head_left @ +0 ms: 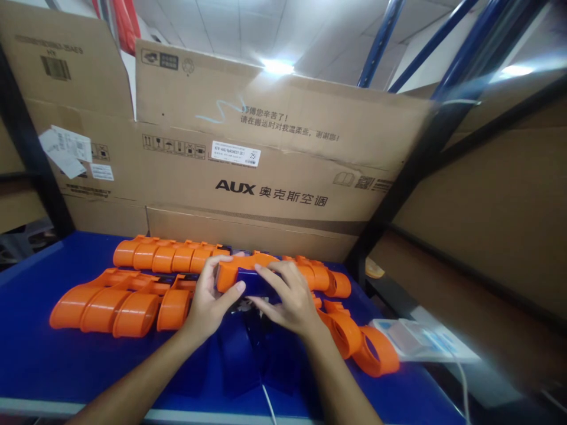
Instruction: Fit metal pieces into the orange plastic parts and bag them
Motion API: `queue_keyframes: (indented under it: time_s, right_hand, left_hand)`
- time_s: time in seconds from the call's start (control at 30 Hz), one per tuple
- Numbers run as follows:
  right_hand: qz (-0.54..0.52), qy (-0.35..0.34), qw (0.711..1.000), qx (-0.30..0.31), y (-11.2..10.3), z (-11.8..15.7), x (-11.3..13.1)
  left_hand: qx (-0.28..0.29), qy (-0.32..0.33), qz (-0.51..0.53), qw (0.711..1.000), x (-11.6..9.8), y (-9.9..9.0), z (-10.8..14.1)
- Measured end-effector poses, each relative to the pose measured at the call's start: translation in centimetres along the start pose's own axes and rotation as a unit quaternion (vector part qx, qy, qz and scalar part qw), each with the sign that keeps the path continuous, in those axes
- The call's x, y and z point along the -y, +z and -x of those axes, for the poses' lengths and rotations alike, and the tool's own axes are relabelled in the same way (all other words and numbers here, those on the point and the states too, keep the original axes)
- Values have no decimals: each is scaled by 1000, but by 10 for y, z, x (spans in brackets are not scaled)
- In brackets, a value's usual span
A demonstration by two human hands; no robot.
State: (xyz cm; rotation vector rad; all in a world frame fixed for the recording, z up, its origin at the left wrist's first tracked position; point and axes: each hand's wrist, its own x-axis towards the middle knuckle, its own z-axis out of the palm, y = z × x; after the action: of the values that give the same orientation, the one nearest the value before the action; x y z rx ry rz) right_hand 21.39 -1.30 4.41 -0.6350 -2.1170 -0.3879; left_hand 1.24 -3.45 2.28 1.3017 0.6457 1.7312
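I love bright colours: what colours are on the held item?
The held item is orange and dark blue; head view.

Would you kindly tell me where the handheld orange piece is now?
In the head view, the orange piece is below and slightly left of centre, between the left hand and right hand, behind a blue part.

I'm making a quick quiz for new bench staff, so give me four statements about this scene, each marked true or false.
1. The left hand and the right hand are both at one orange and blue part. True.
2. The tabletop is white. False: the tabletop is blue.
3. Orange rings lie only to the right of the hands. False: the orange rings lie on both sides.
4. Printed cardboard stands behind the rings. True.
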Motion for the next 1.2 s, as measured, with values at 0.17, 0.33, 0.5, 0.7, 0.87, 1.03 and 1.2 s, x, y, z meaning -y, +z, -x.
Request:
queue_keyframes:
  time_s: [0.17, 0.33, 0.5, 0.7, 0.87, 1.03, 1.2]
  right_hand:
    - [0, -16, 1000, -7, 1, 2, -2]
    - [-6, -3, 1000, -6, 2, 3, -1]
    - [-11, -2, 1000, -4, 2, 3, 0]
    - [-15, 1, 1000, -6, 3, 3, 1]
    - [-10, -6, 1000, -8, 4, 3, 1]
    - [-18, 10, 1000, -6, 5, 3, 1]
    - [-66, 68, 995, -8, 2, 1, 4]
  left_hand:
    - [-7, 19, -24, 999, -2, -1, 1]
    - [-21, 11, -30, 999, 2, -4, 1]
    - [-28, 0, -19, 999, 1, -5, 2]
    - [-49, -13, -5, 999, -1, -4, 1]
    - [-50, -1, -16, 999, -2, -3, 2]
    - [-50, -6, -11, 999, -5, 0, 2]
    - [-30, -22, 21, 999, -2, -2, 2]
